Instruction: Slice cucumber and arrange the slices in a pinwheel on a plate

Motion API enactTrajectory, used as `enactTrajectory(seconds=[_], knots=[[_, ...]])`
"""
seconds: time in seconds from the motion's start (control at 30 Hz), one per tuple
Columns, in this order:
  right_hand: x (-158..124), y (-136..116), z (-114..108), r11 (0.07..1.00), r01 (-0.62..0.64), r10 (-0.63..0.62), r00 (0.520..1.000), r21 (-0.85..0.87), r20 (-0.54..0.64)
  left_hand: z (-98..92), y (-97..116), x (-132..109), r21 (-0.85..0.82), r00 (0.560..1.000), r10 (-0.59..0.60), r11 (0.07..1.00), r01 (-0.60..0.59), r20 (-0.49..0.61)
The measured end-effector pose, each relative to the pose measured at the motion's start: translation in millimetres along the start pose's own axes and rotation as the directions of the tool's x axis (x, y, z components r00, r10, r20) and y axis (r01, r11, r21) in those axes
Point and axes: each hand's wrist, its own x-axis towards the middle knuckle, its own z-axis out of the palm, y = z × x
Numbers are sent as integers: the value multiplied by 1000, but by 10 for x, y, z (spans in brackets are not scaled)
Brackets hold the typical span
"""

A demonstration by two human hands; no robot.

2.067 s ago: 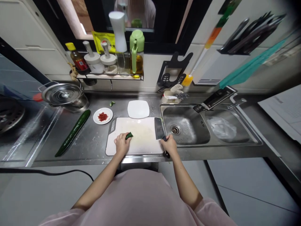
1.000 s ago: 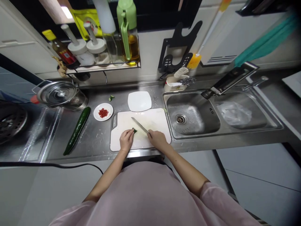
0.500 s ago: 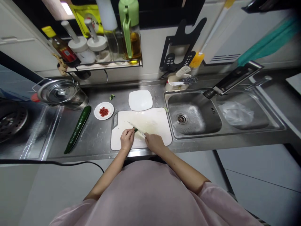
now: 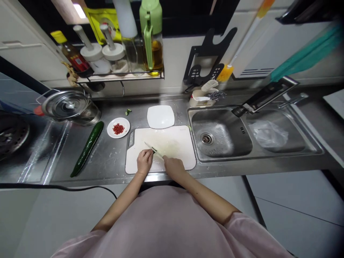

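Observation:
Over the white cutting board (image 4: pixel 139 139), my right hand (image 4: pixel 174 168) grips a knife (image 4: pixel 158 154) whose blade points up and to the left. My left hand (image 4: pixel 144 161) is closed at the board's left half, its fingertips on a small dark green piece of cucumber (image 4: pixel 154 149) that lies against the blade. Most of that piece is hidden by the fingers. A white square plate (image 4: pixel 160 116) stands just behind the board. To the left, a small round plate (image 4: pixel 109 130) bears chopped red bits (image 4: pixel 118 128). A whole cucumber (image 4: pixel 87 149) lies on the steel counter farther left.
Cucumber ends (image 4: pixel 128 111) lie behind the round plate. A lidded steel pot (image 4: pixel 70 107) stands at the back left, under a rack (image 4: pixel 118 78) of bottles and jars. On the right are a double sink (image 4: pixel 223 156) with a faucet (image 4: pixel 264 95) and a scrubber holder (image 4: pixel 200 99).
The knife has shifted slightly, and my right hand has moved a little left. A pale cut side of the cucumber piece now shows beside the blade. The whole view has tilted slightly.

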Motion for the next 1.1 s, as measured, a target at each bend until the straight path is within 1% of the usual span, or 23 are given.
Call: enactTrajectory(seconds=[0.27,0.53,0.7,0.87,1.1], knots=[[15,-5,3,1000,-2,2,1000,12,-19,-1,10,9,37,1000,1,999,-1,13],[40,-7,38,1000,12,-10,998,23,-68,-5,11,10,36,999,-6,999,5,36],[47,-5,-9,999,12,-12,1000,37,-16,-3,8,14,36,999,-3,999,2,39],[72,20,-53,997,37,-38,999,68,12,-18,21,25,27,999,12,1000,-13,35],[99,18,-36,995,57,-57,998,79,-4,-23,32,32,31,999,10,999,-12,42]])
